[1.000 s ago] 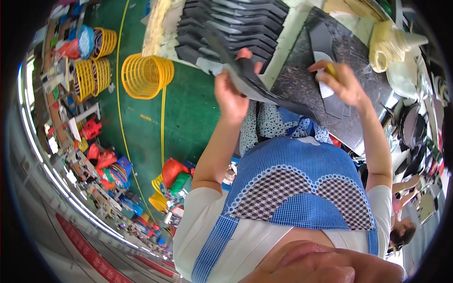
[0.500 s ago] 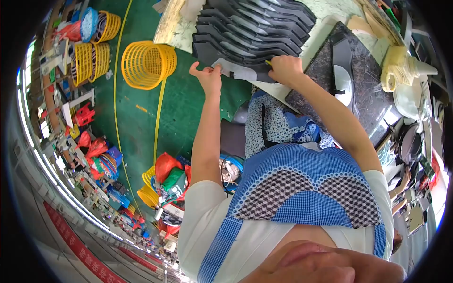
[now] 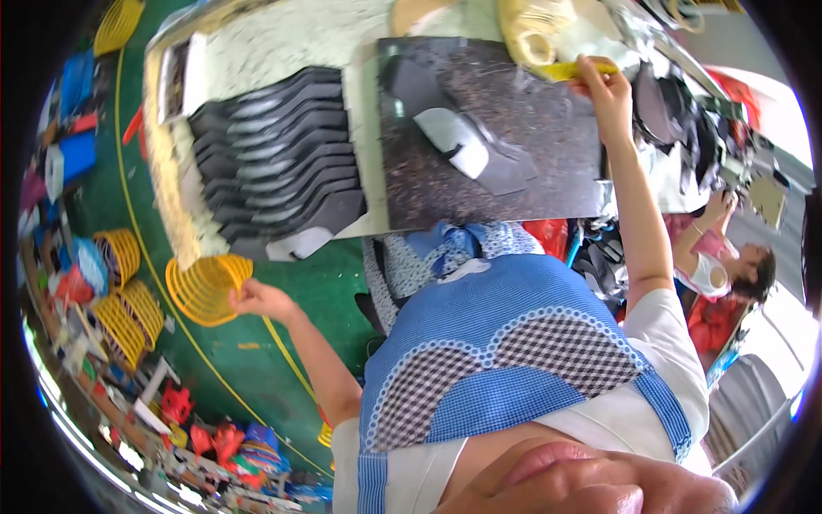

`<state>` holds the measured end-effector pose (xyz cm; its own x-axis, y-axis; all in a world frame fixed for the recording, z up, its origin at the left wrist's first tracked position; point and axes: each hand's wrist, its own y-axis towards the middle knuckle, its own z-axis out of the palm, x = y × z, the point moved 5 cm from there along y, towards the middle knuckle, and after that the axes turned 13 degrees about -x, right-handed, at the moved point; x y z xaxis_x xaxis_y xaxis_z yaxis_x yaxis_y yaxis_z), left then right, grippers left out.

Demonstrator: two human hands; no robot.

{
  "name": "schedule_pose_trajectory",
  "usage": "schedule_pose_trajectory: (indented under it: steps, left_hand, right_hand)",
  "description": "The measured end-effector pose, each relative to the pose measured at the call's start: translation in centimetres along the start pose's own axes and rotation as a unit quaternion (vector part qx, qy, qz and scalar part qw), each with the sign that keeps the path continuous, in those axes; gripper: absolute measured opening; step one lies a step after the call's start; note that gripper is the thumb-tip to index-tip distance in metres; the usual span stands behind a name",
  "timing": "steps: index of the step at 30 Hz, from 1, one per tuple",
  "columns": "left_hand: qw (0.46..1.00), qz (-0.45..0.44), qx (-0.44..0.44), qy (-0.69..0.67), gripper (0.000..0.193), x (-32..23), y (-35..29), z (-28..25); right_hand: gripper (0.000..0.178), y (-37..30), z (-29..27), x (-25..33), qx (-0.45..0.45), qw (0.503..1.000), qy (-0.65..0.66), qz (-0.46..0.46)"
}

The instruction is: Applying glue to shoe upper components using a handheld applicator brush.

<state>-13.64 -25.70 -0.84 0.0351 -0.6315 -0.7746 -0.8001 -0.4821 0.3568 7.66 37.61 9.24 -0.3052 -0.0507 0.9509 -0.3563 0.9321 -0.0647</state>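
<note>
My right hand (image 3: 610,103) is raised at the back right, its fingers closed on a yellow-handled tool (image 3: 572,71); the tool's kind does not show clearly. The tool's far end is beside a cream-coloured container (image 3: 539,34) with a round opening. My left hand (image 3: 267,302) hangs off the table's front edge with its fingers curled in and no visible thing in them. Dark grey shaped pieces with lighter grey middles (image 3: 295,158) lie overlapped in a row on the table. Two similar pieces (image 3: 458,146) lie on the dark speckled board (image 3: 548,184) in front of me.
The worn pale table (image 3: 282,38) has a rough left edge. A yellow basket (image 3: 205,291) stands on the green floor beyond my left hand. Black pieces (image 3: 668,111) are heaped at the right. Another person (image 3: 715,248) sits at the far right.
My left hand has let go of the front piece in the row and drawn back off the table. My right hand has moved right with the yellow-handled tool, and the view has turned rightward.
</note>
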Motion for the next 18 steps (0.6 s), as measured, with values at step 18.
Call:
schedule_pose_trajectory:
  steps: [18]
  left_hand:
    - [0.788,-0.243,0.538,-0.175,0.057,-19.7,-24.7,18.2]
  right_hand:
    - [0.041,-1.4,11.8,-4.3,0.367,0.923,-0.067,0.093]
